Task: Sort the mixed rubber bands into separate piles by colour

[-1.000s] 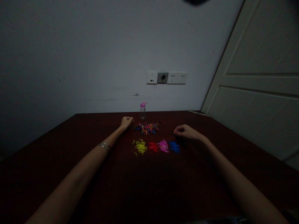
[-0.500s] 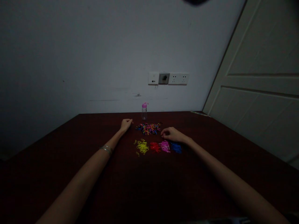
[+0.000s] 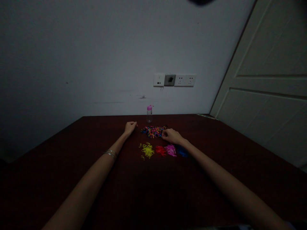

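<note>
Recorded the mixed pile of small coloured bands [image 3: 153, 131] on the desk [image 3: 153, 191], between the two hands and just short of the clear bottle [image 3: 149, 115]. Found the right hand [image 3: 173, 136] at the pile's right edge, palm down, fingers curled and fingertips drawn together; cannot tell whether gripping a band. Found the left hand [image 3: 130, 128] lightly closed on the desk, left of the pile and apart from it; cannot tell of anything inside. Noted a bracelet [image 3: 111, 153] on the left forearm.

On the near side of the mixed pile, logged four single-colour groups in a row, left to right: yellow bands [image 3: 147, 150], a few lying loose; red bands [image 3: 160, 150]; pink bands [image 3: 171, 150]; blue bands [image 3: 182, 151] — partly hidden by the right wrist.

Desk: dark reddish brown, dimly lit, set against a pale, marked wall [image 3: 96, 57]. Socket plates [image 3: 180, 80] on the wall above; panelled door [image 3: 271, 64] at right.

Orientation: mixed pile spread low, long axis running left to right, roughly parallel to the wall — single bands pointing every way. Bottle upright, pink cap on top.
</note>
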`<state>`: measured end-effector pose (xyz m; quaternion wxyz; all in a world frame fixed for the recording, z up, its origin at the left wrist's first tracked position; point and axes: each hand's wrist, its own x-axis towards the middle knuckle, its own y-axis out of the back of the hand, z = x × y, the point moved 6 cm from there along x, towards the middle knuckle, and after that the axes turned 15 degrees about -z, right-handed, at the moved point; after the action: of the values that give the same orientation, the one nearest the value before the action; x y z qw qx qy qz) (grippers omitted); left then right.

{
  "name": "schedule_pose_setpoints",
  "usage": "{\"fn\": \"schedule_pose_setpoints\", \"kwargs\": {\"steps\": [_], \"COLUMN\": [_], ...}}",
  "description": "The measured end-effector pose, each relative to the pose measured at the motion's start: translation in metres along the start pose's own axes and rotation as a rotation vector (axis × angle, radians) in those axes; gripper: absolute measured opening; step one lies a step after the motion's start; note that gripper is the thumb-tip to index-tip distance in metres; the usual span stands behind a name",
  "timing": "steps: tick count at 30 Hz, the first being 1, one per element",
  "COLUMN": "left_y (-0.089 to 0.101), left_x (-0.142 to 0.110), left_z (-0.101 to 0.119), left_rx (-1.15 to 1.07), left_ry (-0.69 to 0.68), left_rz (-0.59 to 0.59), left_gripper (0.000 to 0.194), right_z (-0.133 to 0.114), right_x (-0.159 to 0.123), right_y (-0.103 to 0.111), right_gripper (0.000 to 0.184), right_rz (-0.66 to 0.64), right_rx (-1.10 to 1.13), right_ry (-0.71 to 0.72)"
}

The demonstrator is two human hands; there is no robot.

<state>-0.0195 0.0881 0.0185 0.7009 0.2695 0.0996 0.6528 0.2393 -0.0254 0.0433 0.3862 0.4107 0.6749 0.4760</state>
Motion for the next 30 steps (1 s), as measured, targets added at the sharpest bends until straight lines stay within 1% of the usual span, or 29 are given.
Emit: {"fn": "schedule_pose_setpoints", "kwargs": {"steps": [3, 5, 8, 11, 13, 15, 19, 22, 25, 28, 30], "left_y": [0.000, 0.000, 0.001, 0.002, 0.002, 0.002, 0.001, 0.001, 0.000, 0.000, 0.000], "left_x": [-0.002, -0.003, -0.004, -0.005, -0.004, -0.004, -0.004, -0.004, -0.004, -0.005, -0.005], "left_z": [0.000, 0.002, 0.003, 0.003, 0.003, 0.002, 0.001, 0.001, 0.001, 0.002, 0.003], "left_rx": [-0.016, -0.022, -0.027, -0.026, -0.025, -0.029, -0.043, -0.070, -0.079, -0.061, -0.038], "left_ry": [0.014, 0.010, 0.005, 0.024, 0.025, 0.017, 0.016, 0.006, -0.006, -0.003, 0.008], "left_rz": [0.005, 0.003, 0.005, 0.005, 0.000, -0.003, -0.002, -0.010, -0.017, -0.024, -0.031], "left_gripper": [0.031, 0.032, 0.032, 0.032, 0.032, 0.032, 0.032, 0.031, 0.031, 0.031, 0.032], "right_z": [0.006, 0.013, 0.024, 0.031, 0.036, 0.042, 0.053, 0.060, 0.063, 0.069, 0.077], "right_x": [-0.001, -0.003, -0.010, -0.024, -0.036, -0.046, -0.060, -0.063, -0.060, -0.052, -0.044], "right_y": [0.001, 0.005, 0.019, 0.034, 0.040, 0.040, 0.028, 0.019, 0.022, 0.032, 0.036], "right_gripper": [0.011, 0.012, 0.015, 0.017, 0.017, 0.015, 0.012, 0.012, 0.015, 0.019, 0.021], "right_rz": [0.008, 0.013, 0.020, -0.005, -0.057, -0.140, -0.316, -0.391, -0.372, -0.285, -0.199], "right_rx": [0.026, 0.072, 0.172, 0.258, 0.288, 0.291, 0.310, 0.323, 0.361, 0.403, 0.416], "right_ry": [0.022, 0.030, 0.086, 0.167, 0.181, 0.179, 0.132, 0.116, 0.151, 0.189, 0.182]}}
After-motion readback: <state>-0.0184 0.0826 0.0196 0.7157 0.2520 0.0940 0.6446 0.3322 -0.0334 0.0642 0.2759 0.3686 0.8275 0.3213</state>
